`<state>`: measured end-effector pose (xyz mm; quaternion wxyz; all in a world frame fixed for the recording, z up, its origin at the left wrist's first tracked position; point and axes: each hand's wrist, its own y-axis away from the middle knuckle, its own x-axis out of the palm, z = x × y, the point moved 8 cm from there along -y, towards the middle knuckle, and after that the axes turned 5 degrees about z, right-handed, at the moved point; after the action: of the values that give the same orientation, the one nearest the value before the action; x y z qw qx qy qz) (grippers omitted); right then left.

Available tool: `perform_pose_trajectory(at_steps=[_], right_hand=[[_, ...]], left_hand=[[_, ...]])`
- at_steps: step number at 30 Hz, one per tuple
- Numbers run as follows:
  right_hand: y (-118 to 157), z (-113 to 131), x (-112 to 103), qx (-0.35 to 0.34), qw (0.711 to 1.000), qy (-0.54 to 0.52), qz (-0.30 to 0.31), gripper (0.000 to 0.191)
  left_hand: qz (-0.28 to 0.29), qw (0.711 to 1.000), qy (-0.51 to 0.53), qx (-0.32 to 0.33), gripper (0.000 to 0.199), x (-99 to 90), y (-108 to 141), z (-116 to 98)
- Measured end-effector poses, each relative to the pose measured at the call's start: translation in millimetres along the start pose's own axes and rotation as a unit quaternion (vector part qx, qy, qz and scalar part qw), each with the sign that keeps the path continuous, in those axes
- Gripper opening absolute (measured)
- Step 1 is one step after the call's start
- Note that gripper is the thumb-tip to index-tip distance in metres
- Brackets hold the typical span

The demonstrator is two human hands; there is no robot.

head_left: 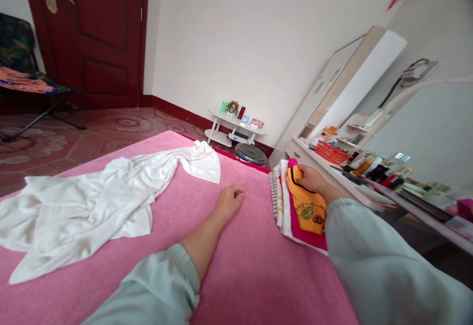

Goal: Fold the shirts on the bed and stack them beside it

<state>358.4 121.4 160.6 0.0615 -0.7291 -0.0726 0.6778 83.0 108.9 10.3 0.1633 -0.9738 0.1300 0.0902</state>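
My right hand (312,178) grips the top edge of a folded orange garment (308,211) with a dark trim and a green and brown print. That garment lies on a stack of folded clothes (283,202), where white, bright pink and striped layers show. Over the pink bed cover (244,256), my left hand (229,202) is loosely curled, with nothing visible in its fingers. A crumpled white cloth (92,202) spreads across the left part of the bed, apart from both hands.
Right of the bed stands a dressing table with a red basket (332,152) and several bottles. A small white stand (236,120) is against the far wall, beside a round dark appliance (251,152). On the left are a folding chair (33,76) and a dark red door (99,34).
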Motion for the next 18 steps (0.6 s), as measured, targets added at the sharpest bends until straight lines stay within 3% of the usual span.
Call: perform_pose_trajectory(at_steps=[4, 10, 13, 16, 18], right_hand=[[44, 12, -16, -0.032, 0.992, 0.074, -0.099, 0.025], [117, 22, -10, -0.091, 0.986, 0.103, -0.094, 0.035], [125, 12, -8, -0.062, 0.991, 0.082, -0.09, 0.04], [117, 2, -10, -0.011, 0.994, 0.073, -0.076, 0.066], [109, 1, -9, -0.01, 0.995, 0.085, -0.043, 0.073]], left_hand=[[0.003, 1.0, -0.004, 0.005, 0.02, 0.8, 0, -1], [0.007, 1.0, -0.001, 0.015, 0.019, 2.3, 0, -1], [0.009, 1.0, -0.003, 0.018, 0.019, 3.3, 0, 1], [0.013, 1.0, -0.007, 0.021, 0.019, 4.5, -1, 2], [0.014, 1.0, -0.009, 0.024, 0.019, 5.0, -1, 3]])
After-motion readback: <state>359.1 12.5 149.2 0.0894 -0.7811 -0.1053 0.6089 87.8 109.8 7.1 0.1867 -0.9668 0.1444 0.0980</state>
